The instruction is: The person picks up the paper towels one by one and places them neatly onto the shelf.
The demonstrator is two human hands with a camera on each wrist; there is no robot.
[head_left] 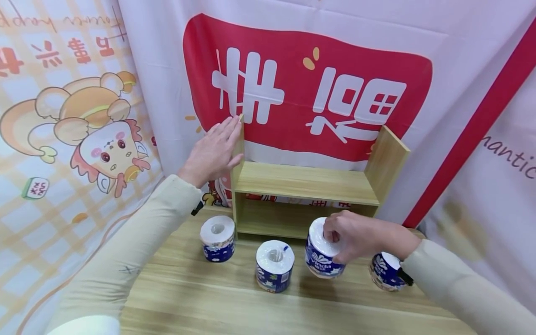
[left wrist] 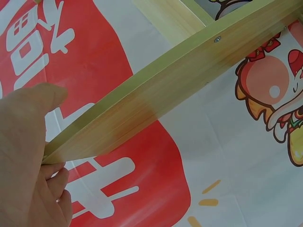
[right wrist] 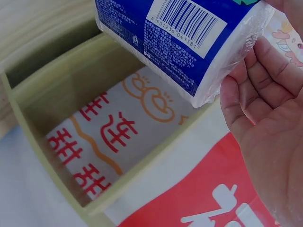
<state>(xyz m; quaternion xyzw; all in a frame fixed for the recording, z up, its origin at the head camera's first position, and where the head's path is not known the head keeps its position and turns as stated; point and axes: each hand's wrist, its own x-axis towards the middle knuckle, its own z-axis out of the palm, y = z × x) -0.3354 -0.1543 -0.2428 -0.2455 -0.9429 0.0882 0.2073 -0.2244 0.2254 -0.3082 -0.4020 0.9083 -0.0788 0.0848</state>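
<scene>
This is looking like a little booth: a red-and-white cloth point(head_left: 303, 88) is hanging at twelve o'clock, a cartoon cloth point(head_left: 79, 121) at ten, and a wooden surface point(head_left: 201, 298) is standing at six.

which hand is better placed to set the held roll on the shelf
Probably the right hand: it grips the roll above the table, near the shelf. The left hand is farther from the roll, touching the shelf's left side panel.
</scene>
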